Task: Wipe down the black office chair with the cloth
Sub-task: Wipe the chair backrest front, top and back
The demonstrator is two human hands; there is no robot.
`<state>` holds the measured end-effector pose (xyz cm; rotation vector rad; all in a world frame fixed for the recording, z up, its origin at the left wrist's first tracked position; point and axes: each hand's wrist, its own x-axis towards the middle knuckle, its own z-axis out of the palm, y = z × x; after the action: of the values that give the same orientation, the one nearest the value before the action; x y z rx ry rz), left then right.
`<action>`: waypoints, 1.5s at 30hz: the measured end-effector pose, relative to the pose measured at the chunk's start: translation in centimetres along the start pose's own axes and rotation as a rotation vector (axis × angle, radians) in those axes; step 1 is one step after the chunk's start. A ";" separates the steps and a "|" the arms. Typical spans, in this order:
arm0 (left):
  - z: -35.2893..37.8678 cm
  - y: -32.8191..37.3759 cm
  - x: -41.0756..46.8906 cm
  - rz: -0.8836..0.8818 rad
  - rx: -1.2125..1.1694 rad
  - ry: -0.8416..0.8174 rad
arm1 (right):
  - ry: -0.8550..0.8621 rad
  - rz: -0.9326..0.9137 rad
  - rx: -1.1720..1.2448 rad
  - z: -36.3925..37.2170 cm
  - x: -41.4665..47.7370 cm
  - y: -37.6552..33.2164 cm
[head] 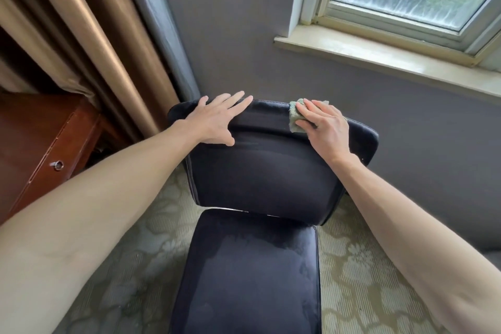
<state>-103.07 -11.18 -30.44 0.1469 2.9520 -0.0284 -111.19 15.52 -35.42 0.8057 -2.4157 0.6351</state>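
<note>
— Curtain [89, 43] side first: the left hand [217, 119]?
— Spread flat, fingers straight, steadying the top edge of the black office chair [260, 176].
— The cloth [294, 122]?
— Pale green, bunched, further right on that edge, pressed under straight fingers of the right hand [324, 126]. The edge runs left-right; its bare stretch lies leftward, between the hands. The chair looks streaked lower down.
</note>
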 end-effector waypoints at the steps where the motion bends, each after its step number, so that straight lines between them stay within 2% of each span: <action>1: 0.1 -0.7 -0.3 0.017 -0.003 0.022 | 0.025 0.019 0.005 0.3 0.0 -0.1; 4: 0.9 -3.0 -1.4 -0.043 -0.006 0.071 | 0.093 0.072 0.004 0.9 0.1 -0.9; 7: 1.8 -5.2 -2.7 -0.116 -0.033 0.030 | 0.186 0.070 -0.011 1.4 -0.3 -2.4; 10: 1.5 -6.7 -3.3 -0.036 -0.058 0.064 | 0.204 0.158 0.011 2.4 -0.2 -4.3; 14: 1.9 -8.0 -4.3 0.041 -0.016 0.097 | 0.144 0.263 0.059 4.4 0.6 -8.2; 16: 2.3 -9.0 -5.0 0.058 -0.014 0.086 | 0.136 0.253 0.051 5.8 1.3 -10.7; 21: 2.1 -13.9 -7.3 0.107 -0.222 0.012 | 0.083 0.199 0.070 9.2 2.9 -17.8; 25: 3.9 -18.5 -9.0 0.080 -0.056 -0.067 | 0.036 0.176 0.133 10.6 2.8 -22.5; 29: 4.4 -20.4 -9.5 0.112 0.090 -0.064 | 0.014 0.109 0.119 11.3 2.8 -25.5; 34: 4.7 -20.0 -9.9 0.104 0.052 -0.040 | -0.025 0.036 0.098 12.2 1.4 -28.6; 40: 6.2 -21.4 -10.8 0.101 -0.120 -0.051 | -0.201 0.356 0.074 11.7 2.4 -28.9; 45: 6.3 -21.7 -10.8 0.101 -0.140 -0.071 | -0.103 0.111 0.051 13.3 2.3 -31.0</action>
<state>-93.48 -33.96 -34.44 0.2687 2.8594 0.1831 -96.88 -15.14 -35.98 0.7452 -2.5618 0.7165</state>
